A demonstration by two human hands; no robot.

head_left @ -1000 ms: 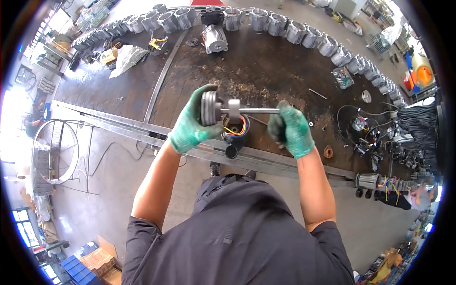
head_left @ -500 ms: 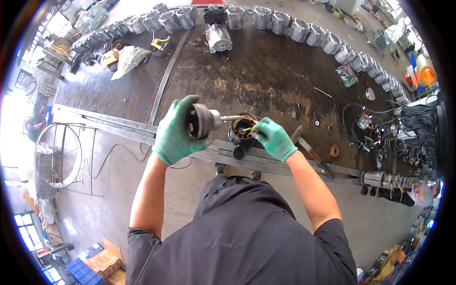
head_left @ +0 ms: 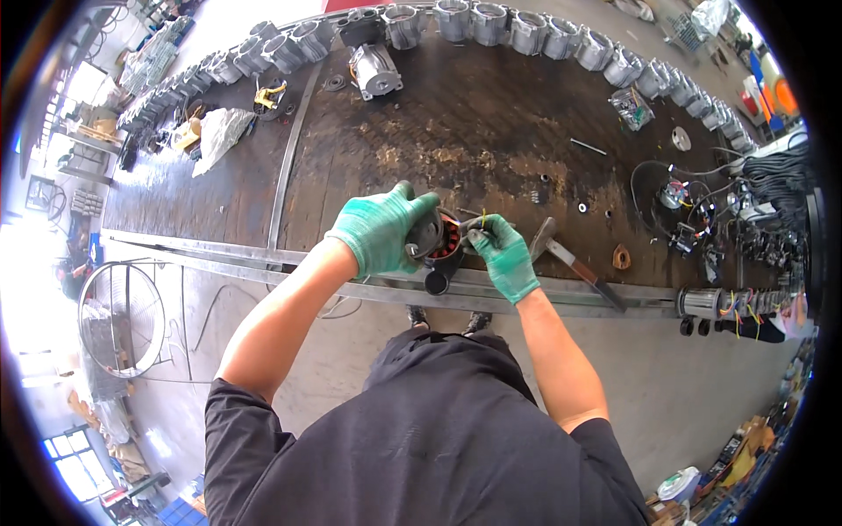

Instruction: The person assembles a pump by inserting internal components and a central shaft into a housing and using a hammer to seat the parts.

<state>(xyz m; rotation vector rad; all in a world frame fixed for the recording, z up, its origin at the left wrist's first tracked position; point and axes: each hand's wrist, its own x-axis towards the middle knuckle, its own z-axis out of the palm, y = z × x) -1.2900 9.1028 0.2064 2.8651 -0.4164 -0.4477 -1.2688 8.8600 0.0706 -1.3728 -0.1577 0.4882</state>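
My left hand (head_left: 379, 230), in a green glove, is closed around a dark round end cover (head_left: 426, 235). The cover is tilted against the open mouth of a small black motor housing (head_left: 440, 273) at the bench's near edge. Reddish windings (head_left: 452, 238) show in the gap on the right; the shaft seen earlier on the cover is hidden now. On the other side of the housing my gloved right hand (head_left: 507, 260) pinches thin lead wires (head_left: 482, 221), one of them yellow, at the rim. A hammer (head_left: 570, 263) lies just right of this hand.
Grey finned motor housings (head_left: 528, 33) line the far edge of the dark bench (head_left: 395, 131). An assembled silver motor (head_left: 375, 72) stands before them. Cables (head_left: 772, 210) and small parts crowd the right end. A metal rod (head_left: 588, 146) and a brown ring-like piece (head_left: 621, 256) lie nearer.
My left hand has brought the end cover rightward and turned it onto the housing's mouth. My right hand stays at the wires, pulled slightly aside. The view has shifted a little.
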